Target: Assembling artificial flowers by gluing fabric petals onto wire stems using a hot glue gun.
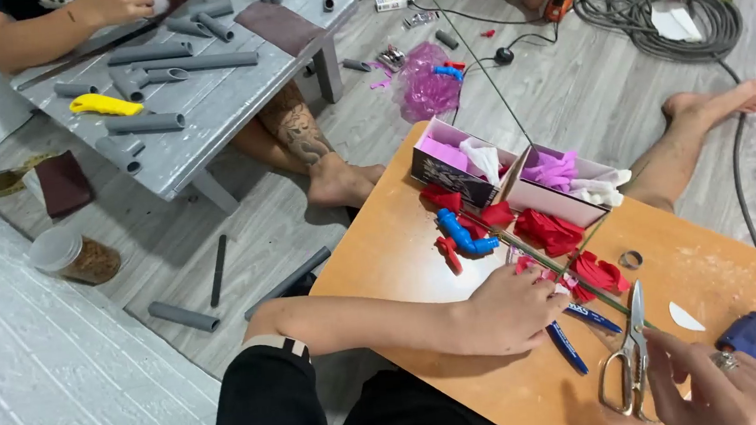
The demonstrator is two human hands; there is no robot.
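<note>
On the orange wooden table [401, 265] we see an open cardboard box [522, 186], black-patterned on its left side and pink on the right, with pale and purple soft pieces inside. In front of the box, our left hand [510, 310] lies half-closed on red petal pieces [548, 229] and a thin green stem [566, 278]. Right of it, our right hand [731, 387] grips metal scissors [632, 354], near a blue glue gun [744, 333].

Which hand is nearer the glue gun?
Right. The right hand sits just below-left of the blue glue gun, its fingers on the scissors. The left hand rests farther left, pressing on red pieces mid-table.
</note>
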